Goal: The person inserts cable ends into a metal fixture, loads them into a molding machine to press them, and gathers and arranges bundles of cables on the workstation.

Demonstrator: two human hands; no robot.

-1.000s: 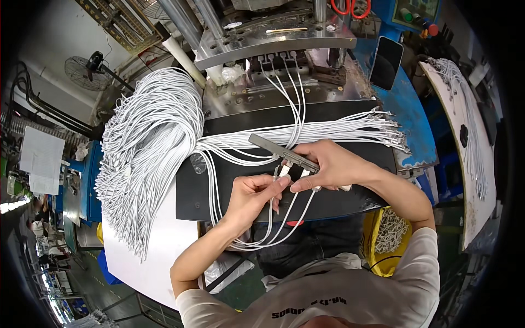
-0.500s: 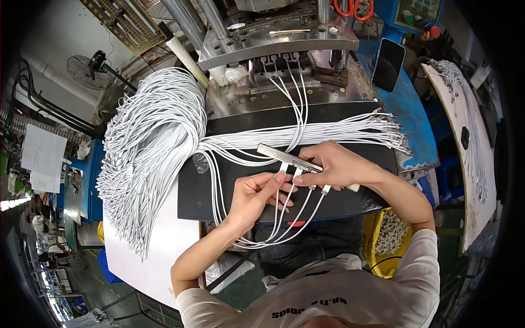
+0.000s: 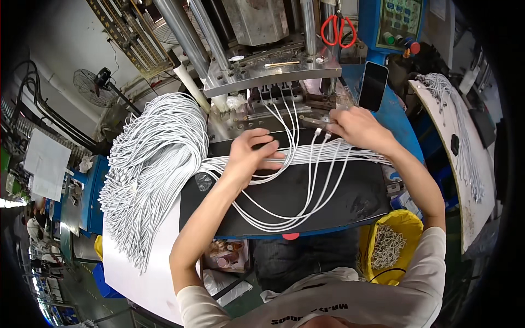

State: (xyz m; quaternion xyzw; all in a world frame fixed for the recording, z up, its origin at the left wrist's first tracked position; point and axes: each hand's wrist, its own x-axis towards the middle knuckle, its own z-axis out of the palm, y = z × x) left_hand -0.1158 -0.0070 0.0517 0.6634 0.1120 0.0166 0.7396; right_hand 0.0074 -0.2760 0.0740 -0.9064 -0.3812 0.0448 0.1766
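- Two bare hands are working over a black mat (image 3: 328, 202) that is lying on the blue desk (image 3: 396, 117) in front of a metal press machine (image 3: 273, 65).
- The left hand (image 3: 249, 156) is resting palm down on a band of white cables (image 3: 306, 156) that is running across the mat; its fingers are spread and lying flat on the cables, so its grip is loose and is not closing round anything.
- The right hand (image 3: 355, 127) is reaching to the back edge of the mat, just in front of the machine; its fingers are curling together on the cable ends (image 3: 322, 131) there, though what exactly they are pinching is too small to tell.
- Several of the white cables are looping from the machine's fixture down over the mat toward the person and back up to the right hand.
- A large bundle of white cables (image 3: 153, 169) is hanging over the left side of the desk, spreading down across a white sheet (image 3: 131, 268).
- A dark phone (image 3: 373, 86) is leaning upright on the desk just behind the right hand.
- Red-handled scissors (image 3: 338, 30) are hanging on the machine above it, beside a control panel (image 3: 402, 22) with buttons.
- A yellow bin (image 3: 391, 246) holding small pale parts is sitting below the desk's front right corner.
- More white cables (image 3: 459, 131) are lying on a curved board at the far right.
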